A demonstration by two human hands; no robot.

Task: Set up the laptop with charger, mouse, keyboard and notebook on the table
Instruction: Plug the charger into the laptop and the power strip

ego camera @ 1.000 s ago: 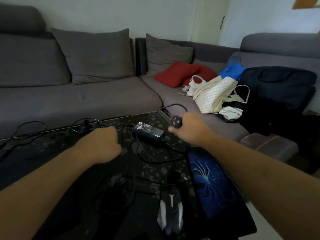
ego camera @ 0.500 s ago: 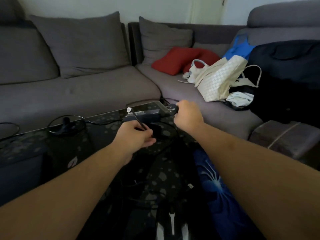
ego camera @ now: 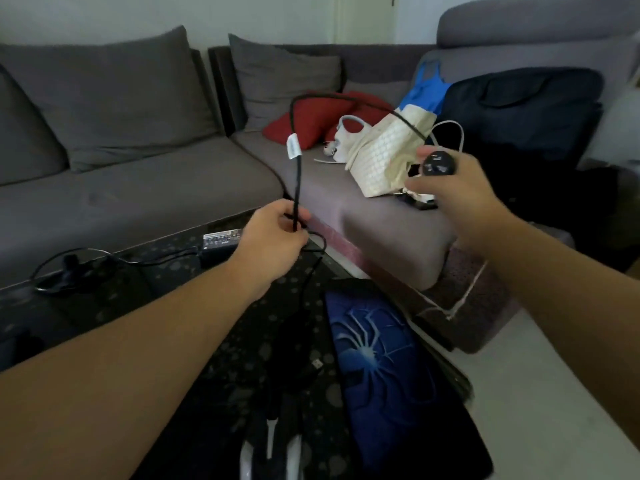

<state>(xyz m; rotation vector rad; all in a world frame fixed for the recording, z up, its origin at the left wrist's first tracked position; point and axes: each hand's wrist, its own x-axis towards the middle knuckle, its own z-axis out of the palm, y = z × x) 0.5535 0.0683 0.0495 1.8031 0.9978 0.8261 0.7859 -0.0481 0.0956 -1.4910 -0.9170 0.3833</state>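
Observation:
My right hand (ego camera: pixel 453 192) holds the round black plug (ego camera: pixel 437 163) of the charger up over the sofa seat. From the plug the black charger cable (ego camera: pixel 297 174), with a white tag on it, arches left and drops into my left hand (ego camera: pixel 273 237), which pinches it above the table. The charger brick (ego camera: pixel 220 242) lies on the dark speckled glass table (ego camera: pixel 114 299) just left of my left hand. A black and white mouse (ego camera: pixel 272 452) sits at the bottom edge. A blue mouse pad with a spider print (ego camera: pixel 388 372) lies at the table's right side.
A grey corner sofa (ego camera: pixel 138 188) wraps around the table's far and right sides. On it lie red cushions (ego camera: pixel 311 119), a cream quilted bag (ego camera: pixel 384 154), a blue cloth and a dark laptop bag (ego camera: pixel 526 112). More cable (ego camera: pixel 65 268) coils at the table's left. Pale floor at the right.
Both hands have risen from the table. My right hand lifted the plug up and to the right, and the cable now stretches in an arch between the two hands.

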